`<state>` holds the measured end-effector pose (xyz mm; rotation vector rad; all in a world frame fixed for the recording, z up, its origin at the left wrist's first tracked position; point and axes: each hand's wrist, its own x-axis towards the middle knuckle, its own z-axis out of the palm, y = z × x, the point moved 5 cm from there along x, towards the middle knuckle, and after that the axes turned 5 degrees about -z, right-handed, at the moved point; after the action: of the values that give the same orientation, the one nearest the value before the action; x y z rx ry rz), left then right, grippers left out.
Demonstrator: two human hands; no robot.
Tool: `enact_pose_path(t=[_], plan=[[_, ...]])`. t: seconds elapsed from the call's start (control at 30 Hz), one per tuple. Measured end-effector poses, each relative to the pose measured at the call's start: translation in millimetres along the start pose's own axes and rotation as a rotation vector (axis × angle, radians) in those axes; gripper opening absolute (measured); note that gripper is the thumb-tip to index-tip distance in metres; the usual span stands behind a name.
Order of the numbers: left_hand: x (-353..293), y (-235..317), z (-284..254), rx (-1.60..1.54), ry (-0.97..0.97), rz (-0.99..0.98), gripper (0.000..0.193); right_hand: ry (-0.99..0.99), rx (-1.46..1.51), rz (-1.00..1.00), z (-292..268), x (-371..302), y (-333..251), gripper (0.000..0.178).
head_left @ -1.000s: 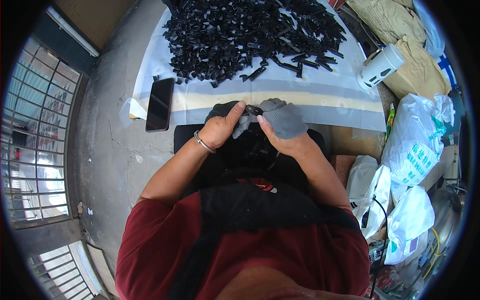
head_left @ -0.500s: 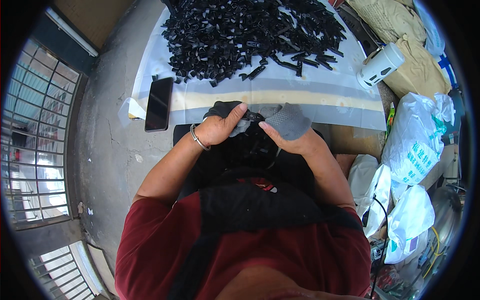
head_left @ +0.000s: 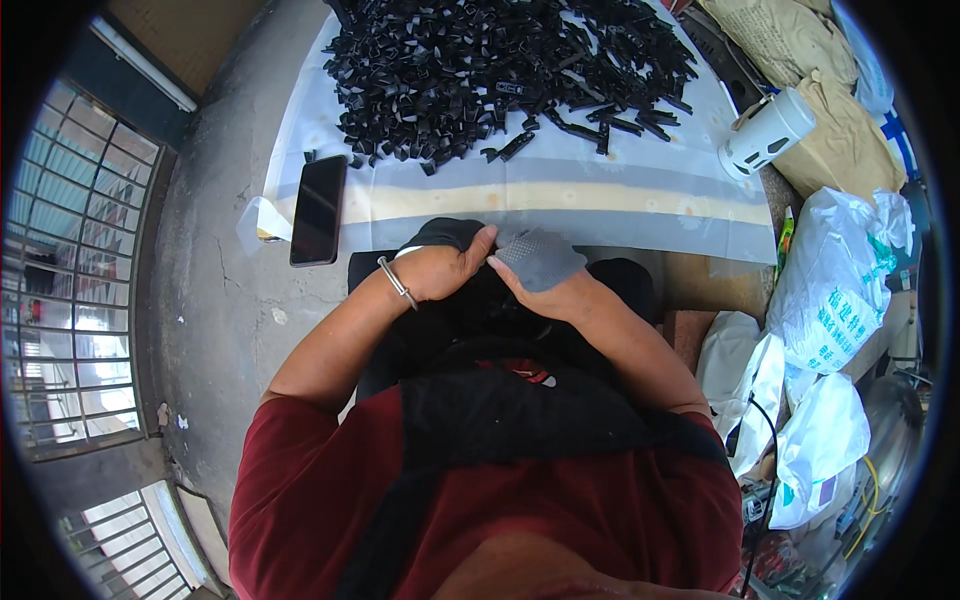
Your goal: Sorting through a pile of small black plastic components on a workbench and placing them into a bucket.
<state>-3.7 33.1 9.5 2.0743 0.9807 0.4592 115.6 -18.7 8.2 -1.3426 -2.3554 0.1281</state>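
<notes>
My left hand, in a dark fingerless glove with a metal bangle at the wrist, meets my right hand just off the table's near edge, above my lap. A grey dotted glove covers my right palm, leaving the thumb bare. Both thumbs are pressed close, tip towards tip, and the fingers curl inward. Whatever lies between them is hidden by the hands and gloves. Beyond them, a large heap of small black plastic parts covers the far half of the table. Some are short clip-like pieces; others, on the right, are longer strips.
A white sheet covers the table. A black phone lies at its left edge, and a white tumbler leans at the right. Full plastic bags and brown sacks crowd the right side. A barred window is at the left.
My hands have drawn together, the right moving left and both slightly nearer to me. A small black part seen between the fingers earlier is now out of sight.
</notes>
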Motion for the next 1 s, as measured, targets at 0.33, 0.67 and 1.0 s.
enact_pose_path(t=[0.33, 0.67, 1.0], plan=[[47.6, -59.9, -47.0, 0.710, 0.507, -0.190, 0.020, -0.134, -0.197, 0.352, -8.1, 83.2, 75.7, 0.029], [30.3, -50.7, -41.0, 0.518, 0.524, -0.002, 0.022, -0.064, -0.225, 0.386, -15.1, 45.5, 86.1, 0.023], [1.3, 15.8, -25.9, 0.383, 0.349, 0.302, 0.020, 0.256, 0.510, -0.053, -21.8, 8.9, 21.6, 0.030]])
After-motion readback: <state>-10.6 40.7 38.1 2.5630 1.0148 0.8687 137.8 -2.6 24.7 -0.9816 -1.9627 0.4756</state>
